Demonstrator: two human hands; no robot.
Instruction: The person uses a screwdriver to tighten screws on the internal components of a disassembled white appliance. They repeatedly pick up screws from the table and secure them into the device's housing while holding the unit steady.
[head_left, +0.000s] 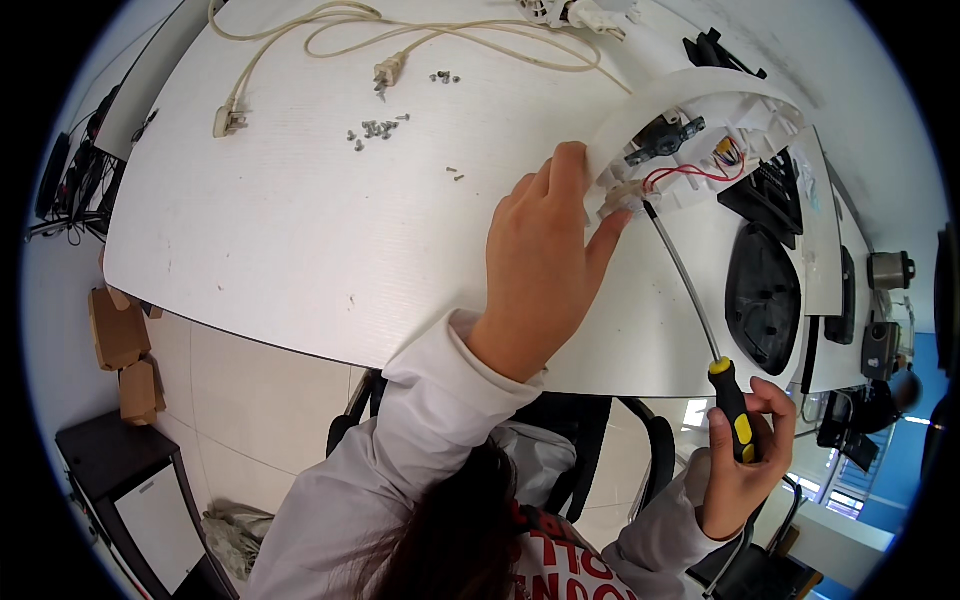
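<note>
The left hand reaches forward over the desk, fingers curled on the white housing and thumb at its near end; the right hand, out past the desk's near edge, closes around the screwdriver, whose shaft slants up to that end between the left hand and a black cover, with loose screws well apart

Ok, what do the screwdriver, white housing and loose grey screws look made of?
Screwdriver shaft: metal, by its smooth grey sheen. Handle: plastic or rubber, judging by its moulded black-and-yellow shape; which is unclear. White housing: likely moulded plastic, smooth, given its thin curved wall. Loose grey screws: apparently shiny metal, from their bright glints.
</note>
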